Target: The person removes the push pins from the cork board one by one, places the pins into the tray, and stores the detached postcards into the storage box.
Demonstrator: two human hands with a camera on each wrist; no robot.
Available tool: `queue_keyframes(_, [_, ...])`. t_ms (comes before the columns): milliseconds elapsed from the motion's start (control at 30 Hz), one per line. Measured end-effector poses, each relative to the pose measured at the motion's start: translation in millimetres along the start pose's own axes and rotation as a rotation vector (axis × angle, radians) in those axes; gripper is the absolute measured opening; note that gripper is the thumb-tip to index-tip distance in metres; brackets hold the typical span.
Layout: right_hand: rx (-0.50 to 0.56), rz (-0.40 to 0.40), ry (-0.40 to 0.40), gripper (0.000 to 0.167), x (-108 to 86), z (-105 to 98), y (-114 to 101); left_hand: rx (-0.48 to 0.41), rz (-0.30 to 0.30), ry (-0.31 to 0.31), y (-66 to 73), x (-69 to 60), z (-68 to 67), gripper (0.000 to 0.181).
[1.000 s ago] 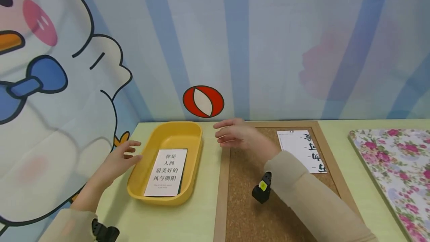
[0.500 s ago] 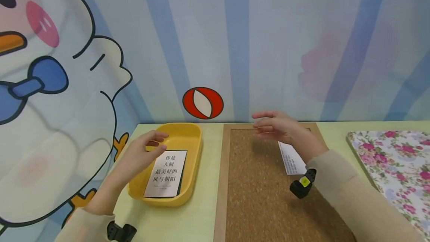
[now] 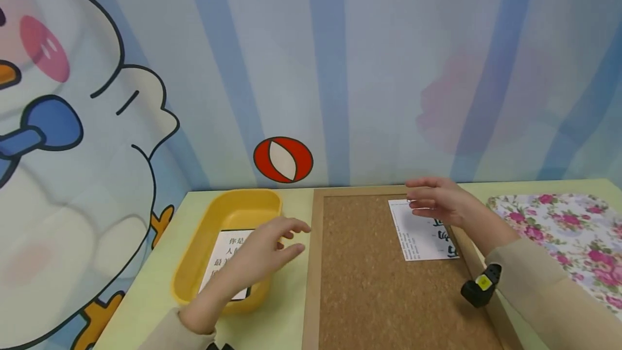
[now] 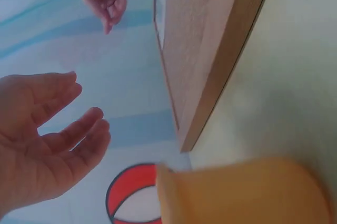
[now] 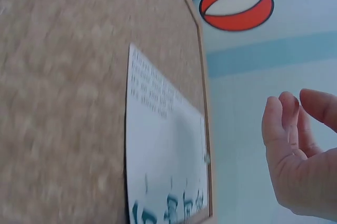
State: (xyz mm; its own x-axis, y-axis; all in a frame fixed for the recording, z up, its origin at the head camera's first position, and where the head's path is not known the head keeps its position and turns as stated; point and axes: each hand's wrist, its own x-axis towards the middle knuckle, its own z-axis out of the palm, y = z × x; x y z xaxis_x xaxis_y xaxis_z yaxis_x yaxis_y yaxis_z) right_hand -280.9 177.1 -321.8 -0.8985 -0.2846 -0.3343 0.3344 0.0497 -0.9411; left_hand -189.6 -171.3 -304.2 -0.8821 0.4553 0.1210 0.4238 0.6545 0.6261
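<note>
My left hand (image 3: pixel 264 250) hovers over the right side of the yellow tray (image 3: pixel 181 277), fingers loosely bent and thumb apart, holding nothing. White cards (image 3: pixel 216 263) with black Chinese characters lie in that tray, partly hidden by this hand. At the right, my right hand (image 3: pixel 439 201) hangs above the upper right of the cork board (image 3: pixel 364 263), its fingers relaxed and holding nothing. Below it a white printed card (image 3: pixel 410 239) lies on the board, its characters turned sideways. A small clear pin (image 5: pixel 206 158) shows at the card's edge in the right wrist view.
A flower-patterned board (image 3: pixel 559 226) lies to the right of the cork board on the pale yellow-green table (image 3: pixel 293 285). Behind the table stands a blue striped backdrop (image 3: pixel 369 80) with a red and white ball printed on it. A cartoon figure (image 3: pixel 82 188) covers the left side.
My left hand has moved right, from the tray's left edge to over its right side. My right hand has moved right across the cork board to above the card. The view has shifted slightly.
</note>
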Motion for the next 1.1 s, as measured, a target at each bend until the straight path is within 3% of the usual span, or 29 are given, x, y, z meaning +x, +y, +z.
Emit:
queue_keyframes(133, [0.048, 0.021, 0.059, 0.049, -2.9, -9, 6, 0.044, 0.098, -0.069, 3.9, 4.9, 20.1, 0.024])
queue_keyframes(267, [0.057, 0.025, 0.08, 0.038, -3.8, -16, 9, 0.071, 0.137, -0.124, 8.3, 16.1, 35.6, 0.024])
queue_keyframes(533, [0.166, 0.033, 0.054, 0.018, -2.7, -31, 16, 0.142, 0.113, -0.193, 23.0, 47.3, 63.4, 0.026])
queue_keyframes(700, [0.26, 0.066, 0.063, 0.022, 0.8, -39, 20, 0.217, 0.128, -0.253, 40.0, 65.2, 88.0, 0.028])
queue_keyframes(967, [0.191, 0.063, 0.123, 0.018, 14.1, -37, 27, 0.304, 0.27, -0.401, 54.7, 85.0, 114.9, 0.035])
queue_keyframes(1100, [0.149, 0.057, 0.145, 0.037, 20.7, -35, 31, 0.41, 0.357, -0.434, 58.8, 94.1, 127.2, 0.038])
